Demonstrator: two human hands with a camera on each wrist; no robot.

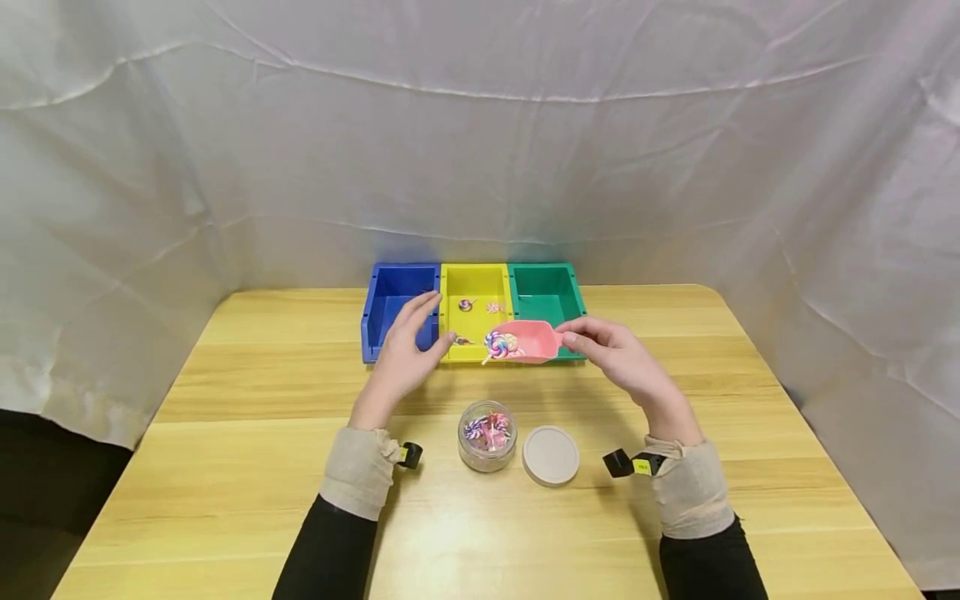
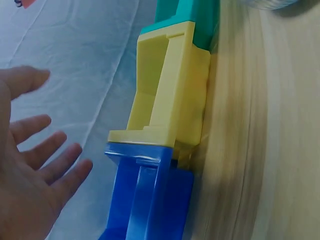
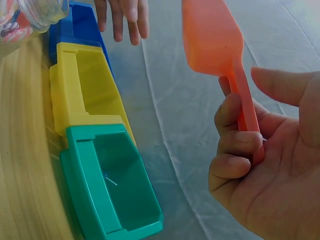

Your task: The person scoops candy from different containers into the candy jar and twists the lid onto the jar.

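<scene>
The right hand (image 1: pixel 626 358) curls its fingers round the handle of a pink scoop (image 1: pixel 528 341), which carries a swirled lollipop (image 1: pixel 499 343) over the front edge of the yellow bin (image 1: pixel 476 287). At nine o'clock from the scoop, the left hand (image 1: pixel 405 354) hovers with fingers spread and straight, holding nothing, over the blue bin (image 1: pixel 393 287). At six o'clock on the surface (image 1: pixel 247 417) stand the open jar (image 1: pixel 487 436) and its lid (image 1: pixel 551 455).

Wooden table (image 1: pixel 247 467), white draped backdrop (image 1: pixel 480 125)

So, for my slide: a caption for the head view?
Right hand holds pink plastic scoop with swirled lollipop over yellow bin; left hand open beside.
</scene>
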